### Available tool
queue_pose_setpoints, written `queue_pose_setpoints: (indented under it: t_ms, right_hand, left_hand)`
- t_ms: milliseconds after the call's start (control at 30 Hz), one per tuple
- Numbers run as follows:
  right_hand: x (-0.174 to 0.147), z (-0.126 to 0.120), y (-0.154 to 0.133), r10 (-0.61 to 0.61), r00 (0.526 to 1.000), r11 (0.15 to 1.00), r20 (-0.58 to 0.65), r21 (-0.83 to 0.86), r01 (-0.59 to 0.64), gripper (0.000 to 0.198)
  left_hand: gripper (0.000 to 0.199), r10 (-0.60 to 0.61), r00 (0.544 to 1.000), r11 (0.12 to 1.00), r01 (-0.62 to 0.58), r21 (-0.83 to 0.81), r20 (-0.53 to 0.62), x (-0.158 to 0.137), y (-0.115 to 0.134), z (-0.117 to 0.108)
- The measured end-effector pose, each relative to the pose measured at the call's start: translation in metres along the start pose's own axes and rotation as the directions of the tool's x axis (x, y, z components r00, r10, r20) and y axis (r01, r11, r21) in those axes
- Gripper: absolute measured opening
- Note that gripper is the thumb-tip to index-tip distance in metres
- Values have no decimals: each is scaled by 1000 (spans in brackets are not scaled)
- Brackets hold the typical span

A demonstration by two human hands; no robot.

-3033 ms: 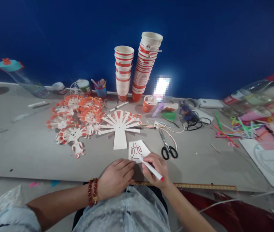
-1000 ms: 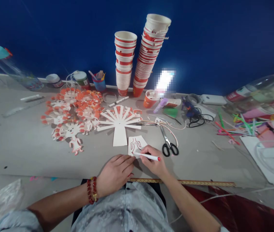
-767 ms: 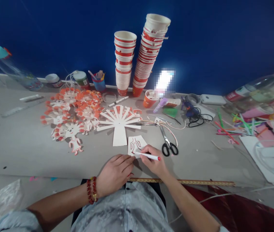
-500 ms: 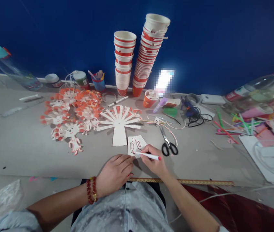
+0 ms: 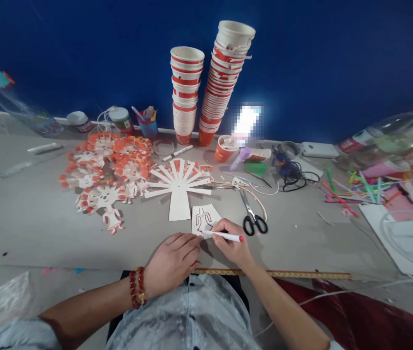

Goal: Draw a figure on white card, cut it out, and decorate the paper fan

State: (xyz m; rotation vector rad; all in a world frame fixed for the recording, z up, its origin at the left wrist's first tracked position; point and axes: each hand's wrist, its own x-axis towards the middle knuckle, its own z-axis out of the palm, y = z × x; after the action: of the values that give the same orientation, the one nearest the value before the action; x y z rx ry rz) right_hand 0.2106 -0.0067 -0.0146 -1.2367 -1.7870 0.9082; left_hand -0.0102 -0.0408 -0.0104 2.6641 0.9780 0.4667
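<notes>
My right hand [image 5: 232, 243] is closed round a white felt-tip pen [image 5: 230, 236] with a red end, its tip at the lower part of a small white paper piece [image 5: 206, 214]. Dark red outlines of a little figure's body are drawn on that paper. My left hand [image 5: 173, 257] lies flat, fingers stretched together, with the fingertips at the paper's lower left edge. Just beyond the paper is a white cut-out [image 5: 179, 204] with strips fanned out at its top. Black-handled scissors [image 5: 252, 214] rest to the right of the paper.
Orange-and-white paper figures [image 5: 104, 170] are heaped at the left. Two tall stacks of paper cups [image 5: 184, 107] stand by the blue wall. A glue gun [image 5: 284, 165] with a black cord and a purple glue stick [image 5: 240, 159] lie behind. Colourful strips [image 5: 374, 187] clutter the right.
The pen tip has moved very slightly right along the bottom of the drawing, where the line looks a little longer. My left hand stays in place.
</notes>
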Motion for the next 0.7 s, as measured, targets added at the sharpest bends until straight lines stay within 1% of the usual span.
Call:
queue_pose_setpoints:
  t_ms: [367,700]
  right_hand:
    - [-1,1,4,8,1000,1000,-25,-2,-8,11]
    - [0,0,-2,16,997,1000,-80,-3,-17,15]
  left_hand:
    - [21,-1,1000,1000,1,3,-10,-1,0,0]
    - [20,-9,1000,1000,9,3,-14,-2,0,2]
